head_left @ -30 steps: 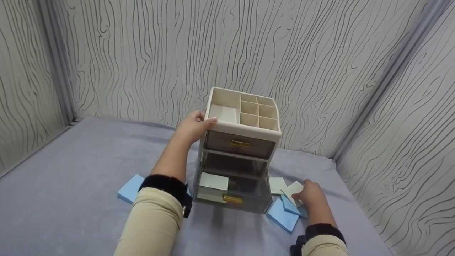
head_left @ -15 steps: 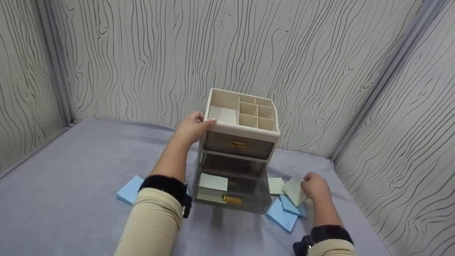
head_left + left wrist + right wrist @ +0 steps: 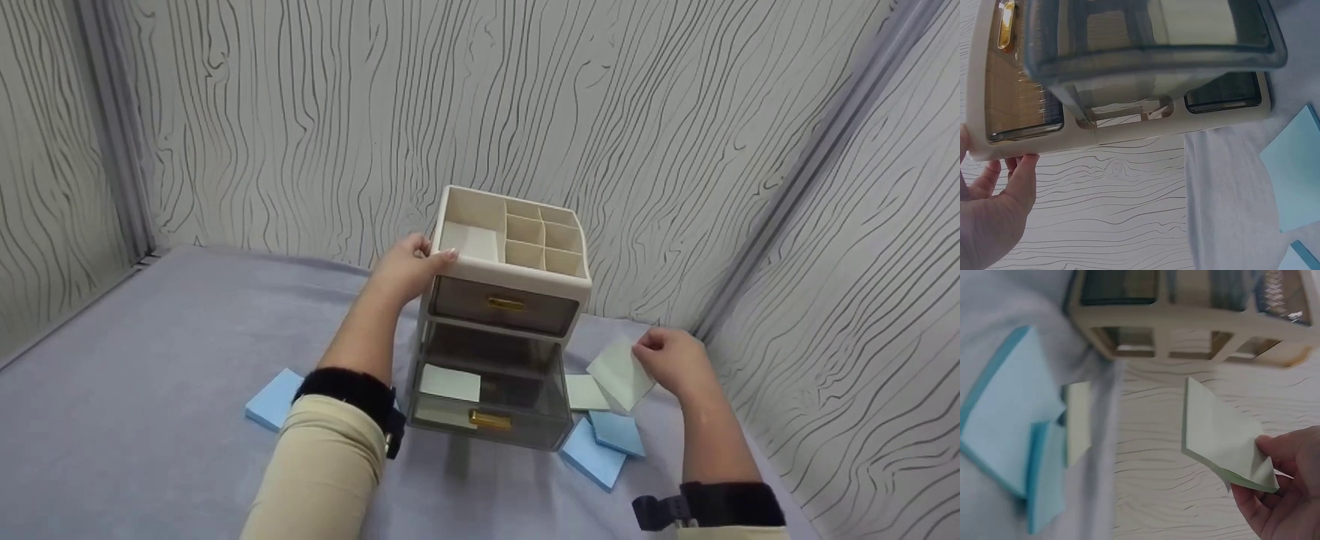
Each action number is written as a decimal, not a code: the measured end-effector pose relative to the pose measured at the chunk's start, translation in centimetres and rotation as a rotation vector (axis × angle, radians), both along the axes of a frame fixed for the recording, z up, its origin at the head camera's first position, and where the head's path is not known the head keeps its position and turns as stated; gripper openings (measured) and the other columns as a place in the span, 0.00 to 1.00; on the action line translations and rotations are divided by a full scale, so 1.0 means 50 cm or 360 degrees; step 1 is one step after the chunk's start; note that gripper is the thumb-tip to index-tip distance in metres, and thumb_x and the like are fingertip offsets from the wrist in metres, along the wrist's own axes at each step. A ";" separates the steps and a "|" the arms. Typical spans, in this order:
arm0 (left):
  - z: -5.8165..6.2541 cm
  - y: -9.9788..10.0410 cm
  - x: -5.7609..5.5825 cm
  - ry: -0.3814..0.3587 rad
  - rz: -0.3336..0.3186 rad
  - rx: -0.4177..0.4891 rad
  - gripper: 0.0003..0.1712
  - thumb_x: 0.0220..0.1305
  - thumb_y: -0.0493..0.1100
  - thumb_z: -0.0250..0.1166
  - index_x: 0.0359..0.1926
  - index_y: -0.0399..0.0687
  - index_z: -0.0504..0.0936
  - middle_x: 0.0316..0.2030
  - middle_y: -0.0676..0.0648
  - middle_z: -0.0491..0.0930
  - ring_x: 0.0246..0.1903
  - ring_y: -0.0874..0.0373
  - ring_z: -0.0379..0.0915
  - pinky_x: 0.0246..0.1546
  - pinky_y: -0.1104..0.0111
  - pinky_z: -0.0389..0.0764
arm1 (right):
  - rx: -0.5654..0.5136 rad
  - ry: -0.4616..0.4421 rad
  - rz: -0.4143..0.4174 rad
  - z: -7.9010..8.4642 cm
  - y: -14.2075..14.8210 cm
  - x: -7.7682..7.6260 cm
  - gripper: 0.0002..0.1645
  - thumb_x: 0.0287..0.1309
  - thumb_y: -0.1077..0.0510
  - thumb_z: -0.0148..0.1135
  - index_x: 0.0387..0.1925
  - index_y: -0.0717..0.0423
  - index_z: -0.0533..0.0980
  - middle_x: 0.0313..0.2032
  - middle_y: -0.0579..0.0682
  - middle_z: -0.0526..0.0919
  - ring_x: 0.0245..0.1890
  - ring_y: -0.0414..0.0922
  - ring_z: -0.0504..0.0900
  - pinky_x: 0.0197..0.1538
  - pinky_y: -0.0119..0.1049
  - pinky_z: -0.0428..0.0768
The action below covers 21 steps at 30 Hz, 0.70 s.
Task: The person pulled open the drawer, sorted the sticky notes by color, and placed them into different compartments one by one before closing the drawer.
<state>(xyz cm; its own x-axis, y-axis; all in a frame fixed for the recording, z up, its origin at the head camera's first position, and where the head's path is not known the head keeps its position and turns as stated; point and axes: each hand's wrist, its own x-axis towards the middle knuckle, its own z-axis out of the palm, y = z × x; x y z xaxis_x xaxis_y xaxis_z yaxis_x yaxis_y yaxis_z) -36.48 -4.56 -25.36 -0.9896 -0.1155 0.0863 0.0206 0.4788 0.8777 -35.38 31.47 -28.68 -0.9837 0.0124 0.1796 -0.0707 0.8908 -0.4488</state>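
Note:
My left hand (image 3: pixel 409 268) grips the top left edge of a cream desktop drawer organizer (image 3: pixel 517 279), thumb over the front rim. Its middle drawer (image 3: pixel 491 420), smoky and see-through with a gold handle, is pulled out and holds a pale green sticky note pad (image 3: pixel 450 382). To the right, my right hand (image 3: pixel 675 360) pinches another pale green sticky note pad (image 3: pixel 1224 436) by one corner, thumb on top. That pad is raised off the cloth, beside the organizer. Under it in the head view lie a pale green pad (image 3: pixel 585 391) and two blue pads (image 3: pixel 594 454).
More blue sticky note pads (image 3: pixel 276 397) lie left of the organizer, partly behind the left forearm. A lilac-grey cloth (image 3: pixel 150 435) covers the table. Wood-grain patterned panels (image 3: pixel 337 112) stand close behind and at both sides.
My right hand has lifted the pale green sticky note pad from the pile, moving up and away, and the blue pads show more. The left hand stays on the organizer.

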 end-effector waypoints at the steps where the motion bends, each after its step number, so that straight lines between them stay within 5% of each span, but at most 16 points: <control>1: 0.001 0.000 0.000 0.0006 -0.0004 -0.0004 0.21 0.59 0.59 0.58 0.36 0.47 0.66 0.39 0.44 0.72 0.39 0.50 0.67 0.40 0.61 0.70 | 0.0002 -0.0005 0.0020 0.011 -0.006 0.005 0.10 0.59 0.58 0.54 0.32 0.61 0.77 0.31 0.55 0.78 0.31 0.48 0.74 0.30 0.37 0.73; 12: 0.004 -0.001 -0.001 0.0028 -0.0008 0.0003 0.21 0.59 0.59 0.58 0.33 0.48 0.65 0.34 0.46 0.71 0.34 0.52 0.66 0.33 0.66 0.68 | -0.0015 -0.0041 0.0186 0.099 -0.070 0.063 0.12 0.60 0.53 0.56 0.36 0.59 0.78 0.34 0.55 0.79 0.33 0.47 0.75 0.33 0.37 0.73; 21: 0.000 -0.001 -0.002 0.0014 0.0000 0.0025 0.21 0.59 0.59 0.59 0.35 0.47 0.67 0.37 0.44 0.72 0.37 0.51 0.67 0.37 0.63 0.70 | -0.0063 0.0085 0.0428 0.093 -0.144 0.072 0.07 0.57 0.57 0.60 0.28 0.56 0.78 0.27 0.49 0.78 0.27 0.44 0.74 0.29 0.35 0.73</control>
